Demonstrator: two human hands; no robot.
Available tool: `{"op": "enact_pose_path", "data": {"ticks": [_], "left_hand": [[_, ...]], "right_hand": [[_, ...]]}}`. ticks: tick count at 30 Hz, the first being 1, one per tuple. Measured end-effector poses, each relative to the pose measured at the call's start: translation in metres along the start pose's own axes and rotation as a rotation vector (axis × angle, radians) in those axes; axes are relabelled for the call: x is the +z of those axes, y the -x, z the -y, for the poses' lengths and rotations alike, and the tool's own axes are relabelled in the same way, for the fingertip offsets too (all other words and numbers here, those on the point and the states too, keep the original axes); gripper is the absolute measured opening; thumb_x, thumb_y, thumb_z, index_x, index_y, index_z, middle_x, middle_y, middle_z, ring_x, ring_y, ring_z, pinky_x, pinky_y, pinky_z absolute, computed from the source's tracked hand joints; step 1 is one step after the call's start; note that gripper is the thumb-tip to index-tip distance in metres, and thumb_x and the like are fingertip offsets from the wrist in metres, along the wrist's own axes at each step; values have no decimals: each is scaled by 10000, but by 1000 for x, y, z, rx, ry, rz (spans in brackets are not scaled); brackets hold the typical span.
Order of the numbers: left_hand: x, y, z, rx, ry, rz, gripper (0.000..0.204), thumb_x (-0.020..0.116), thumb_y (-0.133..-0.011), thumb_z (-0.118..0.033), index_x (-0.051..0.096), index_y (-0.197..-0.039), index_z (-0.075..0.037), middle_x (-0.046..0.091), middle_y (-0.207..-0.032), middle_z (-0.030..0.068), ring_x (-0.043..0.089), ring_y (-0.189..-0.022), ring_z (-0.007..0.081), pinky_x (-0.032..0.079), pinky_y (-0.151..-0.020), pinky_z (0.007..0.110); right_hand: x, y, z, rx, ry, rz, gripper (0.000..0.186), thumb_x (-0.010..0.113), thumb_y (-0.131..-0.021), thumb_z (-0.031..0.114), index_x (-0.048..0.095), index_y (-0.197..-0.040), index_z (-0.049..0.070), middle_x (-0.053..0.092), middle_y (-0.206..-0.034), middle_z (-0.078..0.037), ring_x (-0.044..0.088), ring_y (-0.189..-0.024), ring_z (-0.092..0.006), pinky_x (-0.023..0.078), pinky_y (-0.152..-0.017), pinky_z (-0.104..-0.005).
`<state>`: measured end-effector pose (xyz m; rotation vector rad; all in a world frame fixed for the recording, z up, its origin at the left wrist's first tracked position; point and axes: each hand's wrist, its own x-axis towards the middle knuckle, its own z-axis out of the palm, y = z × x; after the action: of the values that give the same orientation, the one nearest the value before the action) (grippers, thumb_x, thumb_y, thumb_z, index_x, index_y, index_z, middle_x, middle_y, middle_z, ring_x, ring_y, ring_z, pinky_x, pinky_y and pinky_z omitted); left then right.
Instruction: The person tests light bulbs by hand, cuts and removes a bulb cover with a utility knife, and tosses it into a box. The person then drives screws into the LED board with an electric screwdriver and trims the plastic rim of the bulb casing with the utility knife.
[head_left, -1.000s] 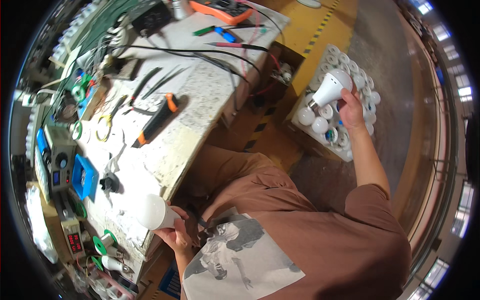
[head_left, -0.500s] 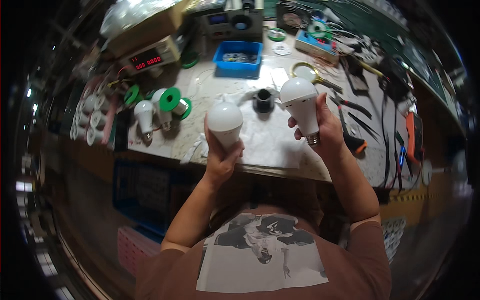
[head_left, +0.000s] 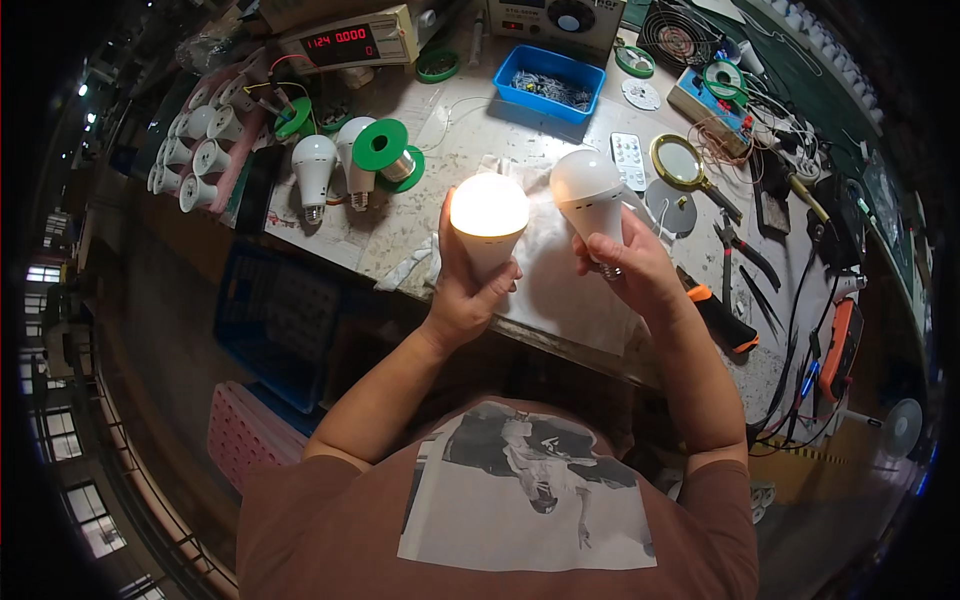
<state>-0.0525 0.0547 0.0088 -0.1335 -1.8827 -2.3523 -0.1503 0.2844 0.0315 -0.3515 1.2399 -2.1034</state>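
My left hand (head_left: 468, 285) is closed round the white body of a lit light bulb (head_left: 490, 212), its dome glowing warm white and facing up. Close to its right, an unlit white light bulb (head_left: 588, 190) is gripped in my right hand (head_left: 635, 262), with the dome tilted up and away and the metal screw base showing by my fingers. The two bulbs are a small gap apart, above a white cloth (head_left: 560, 290) at the table's front edge. Two more bulbs (head_left: 315, 175) stand to the left, beside a green solder wire spool (head_left: 382, 148).
Along the back are a blue tray (head_left: 548, 95) of small metal parts and a meter with a red display (head_left: 345, 42). Rightward lie a magnifying glass (head_left: 680, 162), pliers (head_left: 745, 250), a white remote (head_left: 628, 160) and an orange multimeter (head_left: 842, 345). White bulb housings (head_left: 210, 155) fill the far left.
The bulb in my left hand has lit up; it was dark before. The view has shifted, and the two bulbs are closer together. The black cylinder between them no longer shows.
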Motion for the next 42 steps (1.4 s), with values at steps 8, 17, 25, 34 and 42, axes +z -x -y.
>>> {"op": "enact_pose_path", "data": {"ticks": [8,17,25,34,42], "left_hand": [[-1,3,1,35,-2,-54,1001,620,-907,30,-74,-1605,-155,382,-1437,164,597,-996,189,567,-766,317],[-5,5,2,32,-40,-56,982,608,-912,31,-67,-1603,-142,371,-1453,157,593,-1025,191,571,-789,318],[-2,5,3,42,29,-32,998,621,-916,39,-71,-1605,-160,407,-1432,147,595,-1001,190,556,-796,326],[-2,5,1,78,20,-3,986,595,-915,58,-70,-1605,-171,390,-1452,143,588,-1052,194,564,-817,324],[-3,8,0,71,11,-12,938,595,-926,19,-31,-1593,-186,437,-1378,137,580,-1017,202,547,-790,339]], "right_hand": [[16,5,-6,19,-72,81,531,632,-1002,357,499,-1403,36,633,-1231,-86,594,-1088,-165,484,-921,-332],[22,0,-7,105,-220,45,502,436,-1085,392,441,-1425,22,632,-1192,-116,635,-1027,-204,528,-852,-360],[9,3,-15,91,55,-40,516,683,-954,232,467,-1368,12,652,-1111,-110,636,-982,-183,514,-851,-335],[18,5,-9,16,234,-62,563,677,-925,261,455,-1370,-3,685,-1122,-140,702,-880,-200,559,-738,-305],[27,10,-3,-16,376,-11,486,626,-952,296,530,-1309,-20,709,-1052,-143,722,-772,-197,571,-689,-297]]}}
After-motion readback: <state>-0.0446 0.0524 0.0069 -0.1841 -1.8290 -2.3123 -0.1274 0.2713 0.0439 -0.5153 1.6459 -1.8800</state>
